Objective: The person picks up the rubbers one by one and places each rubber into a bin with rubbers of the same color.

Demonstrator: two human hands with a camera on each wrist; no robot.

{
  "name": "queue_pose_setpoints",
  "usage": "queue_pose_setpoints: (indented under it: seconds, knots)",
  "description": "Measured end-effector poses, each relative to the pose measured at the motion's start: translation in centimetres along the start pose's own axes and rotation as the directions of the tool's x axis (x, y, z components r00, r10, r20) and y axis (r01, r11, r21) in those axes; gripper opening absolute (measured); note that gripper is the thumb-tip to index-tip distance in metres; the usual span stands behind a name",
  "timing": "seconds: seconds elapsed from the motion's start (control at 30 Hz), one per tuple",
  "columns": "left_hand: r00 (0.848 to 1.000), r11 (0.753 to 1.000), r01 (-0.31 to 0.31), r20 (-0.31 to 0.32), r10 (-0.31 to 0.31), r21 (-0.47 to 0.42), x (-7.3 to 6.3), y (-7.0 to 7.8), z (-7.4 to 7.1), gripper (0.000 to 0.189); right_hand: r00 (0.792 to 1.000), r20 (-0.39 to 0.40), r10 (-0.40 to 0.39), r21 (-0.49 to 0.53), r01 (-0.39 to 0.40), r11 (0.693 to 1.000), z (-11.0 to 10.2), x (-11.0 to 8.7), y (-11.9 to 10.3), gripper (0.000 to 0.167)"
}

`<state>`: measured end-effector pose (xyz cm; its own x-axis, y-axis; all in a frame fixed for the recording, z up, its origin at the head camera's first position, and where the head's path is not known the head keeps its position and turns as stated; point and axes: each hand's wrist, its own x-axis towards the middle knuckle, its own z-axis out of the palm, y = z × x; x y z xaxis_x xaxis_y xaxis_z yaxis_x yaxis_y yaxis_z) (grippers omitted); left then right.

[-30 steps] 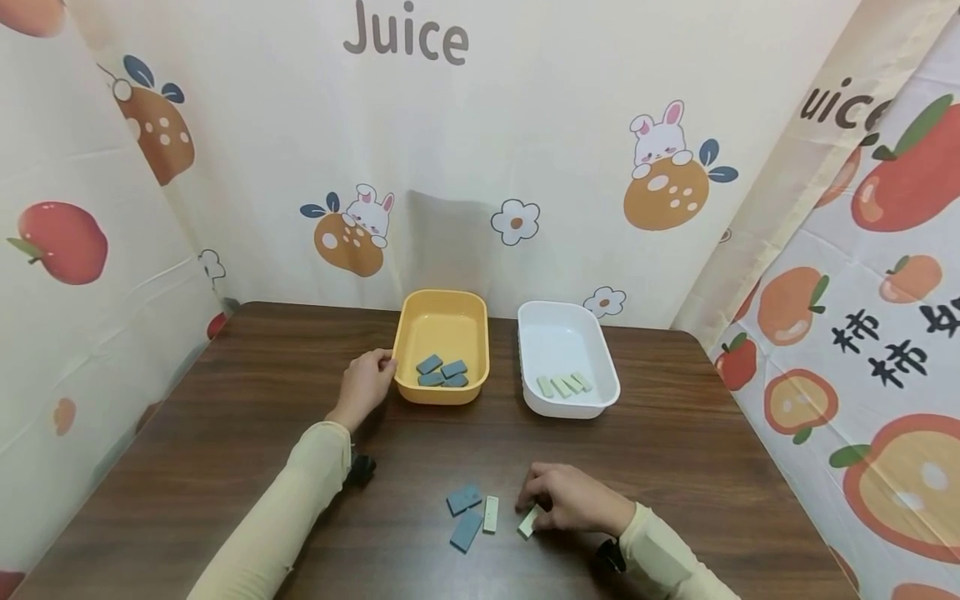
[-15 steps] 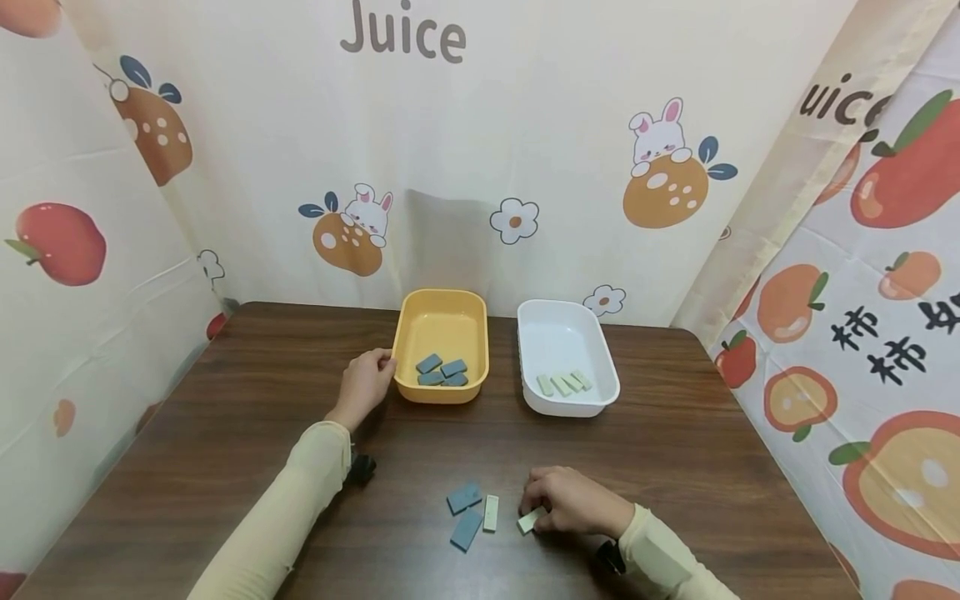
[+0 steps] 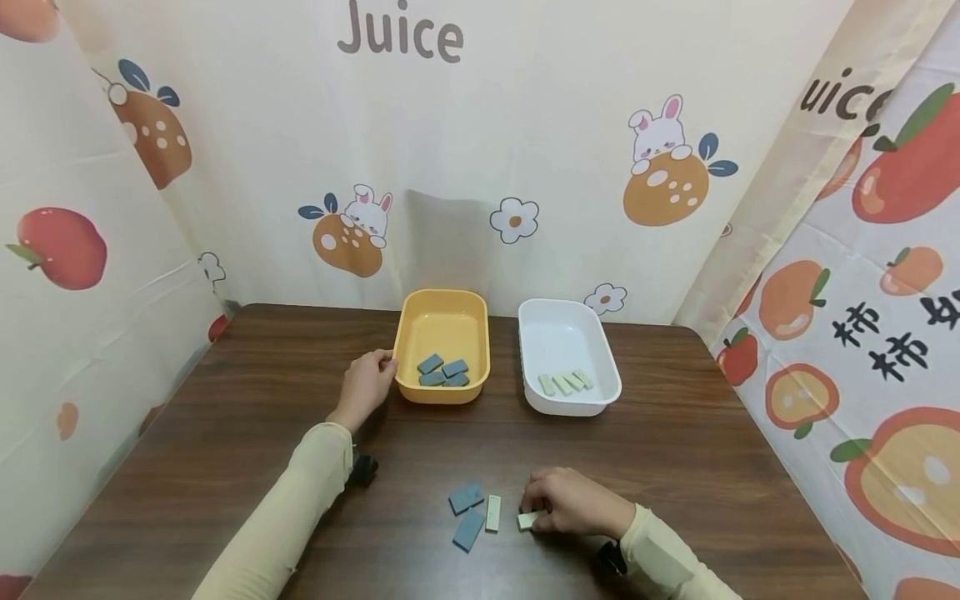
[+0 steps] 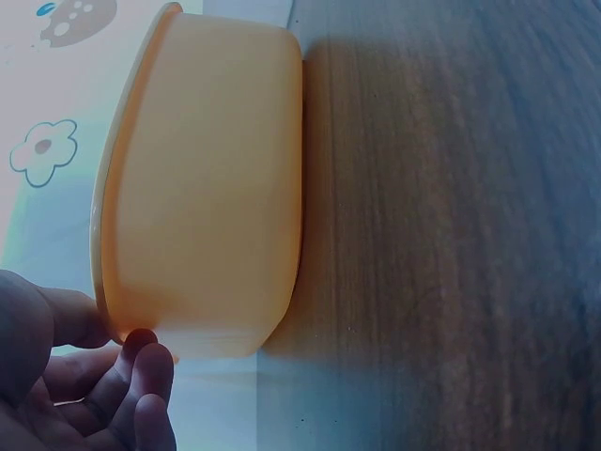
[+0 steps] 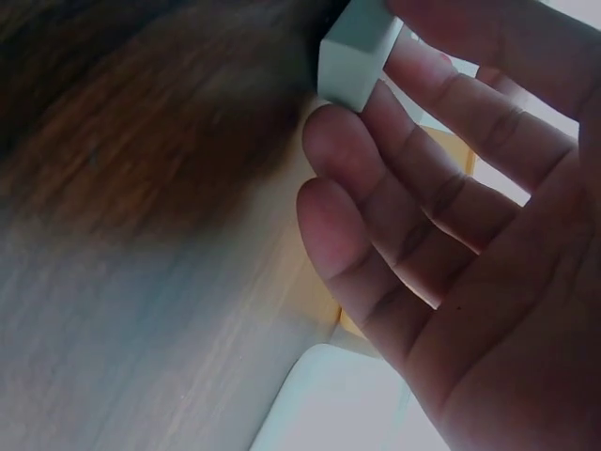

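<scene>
My left hand (image 3: 365, 385) pinches the near left rim of a yellow plastic bin (image 3: 442, 325); the left wrist view shows thumb and fingers at the bin's edge (image 4: 211, 178). Several blue-grey blocks (image 3: 454, 368) lie inside it. Low on the table, my right hand (image 3: 573, 502) pinches a small pale green block (image 3: 527, 522), whose end face shows in the right wrist view, with the other fingers loosely bent. Left of that hand are another pale green block (image 3: 492, 513) and blue-grey blocks (image 3: 468, 531), two of them close together or overlapping.
A white plastic bin (image 3: 562, 333) stands right of the yellow one, with several pale green blocks (image 3: 563, 383) at its near end. Both bins sit near the back edge of the dark wooden table (image 3: 675, 467). Printed curtains (image 3: 525, 125) hang behind and at the sides.
The pale green block in my right hand has turned from slanting to nearly crosswise, and that hand has shifted very slightly. My left hand stays at the yellow bin's rim.
</scene>
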<state>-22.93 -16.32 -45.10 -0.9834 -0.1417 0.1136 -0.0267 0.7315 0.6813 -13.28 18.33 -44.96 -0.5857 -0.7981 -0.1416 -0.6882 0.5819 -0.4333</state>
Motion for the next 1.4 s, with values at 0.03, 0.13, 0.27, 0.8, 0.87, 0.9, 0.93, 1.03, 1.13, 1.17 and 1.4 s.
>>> queue_pose_setpoints:
  seconds: [0.03,0.13,0.27,0.8,0.87,0.9,0.93,1.03,1.13,1.17,1.4]
  knots:
    - [1.000,1.000,0.003,-0.002,-0.003,-0.003,0.0,0.0,0.0,0.036,1.000,0.000,0.003,-0.002,-0.003,1.000,0.0,0.0,0.0,0.011]
    - [1.000,1.000,0.008,-0.001,-0.008,-0.014,0.0,0.0,-0.1,0.036,1.000,-0.003,0.011,-0.004,-0.011,1.000,-0.2,0.2,0.0,0.009]
    - [1.000,1.000,0.007,0.004,-0.007,-0.022,0.1,0.0,-0.2,0.036,1.000,-0.015,0.019,0.008,-0.019,1.000,-0.3,0.3,0.0,0.009]
    - [1.000,1.000,0.007,0.009,-0.007,-0.017,0.2,0.0,-0.2,0.035,0.992,-0.126,0.003,0.035,0.001,0.999,-1.7,0.5,0.1,0.009]
    - [1.000,1.000,0.007,0.007,-0.007,-0.014,0.2,0.0,-0.2,0.035,0.990,-0.139,0.009,0.038,-0.004,0.999,-1.9,0.4,0.1,0.009]
    - [1.000,1.000,0.005,0.009,-0.005,-0.013,0.2,0.0,-0.2,0.035,0.989,-0.148,0.008,0.039,-0.003,0.999,-2.0,0.4,0.1,0.009]
    - [1.000,1.000,0.004,0.011,-0.004,-0.013,0.2,0.0,-0.2,0.035,0.987,-0.159,0.007,0.040,-0.001,0.999,-2.1,0.4,0.1,0.009]
    - [1.000,1.000,0.005,0.014,-0.005,-0.019,0.2,0.0,-0.2,0.035,0.983,-0.184,0.002,0.042,0.006,0.999,-2.5,0.3,0.2,0.010]
    - [1.000,1.000,0.007,0.007,-0.007,-0.028,0.2,0.1,-0.2,0.035,0.979,-0.203,-0.004,0.039,0.012,0.999,-2.7,0.3,0.3,0.010]
    - [1.000,1.000,0.007,0.000,-0.007,-0.025,0.1,0.1,-0.2,0.034,0.978,-0.210,-0.007,0.037,0.015,0.999,-2.7,0.3,0.3,0.010]
    - [1.000,1.000,0.013,0.014,-0.013,-0.025,0.0,0.1,-0.2,0.036,0.967,-0.256,0.013,0.056,0.001,0.998,-3.1,0.3,0.6,0.009]
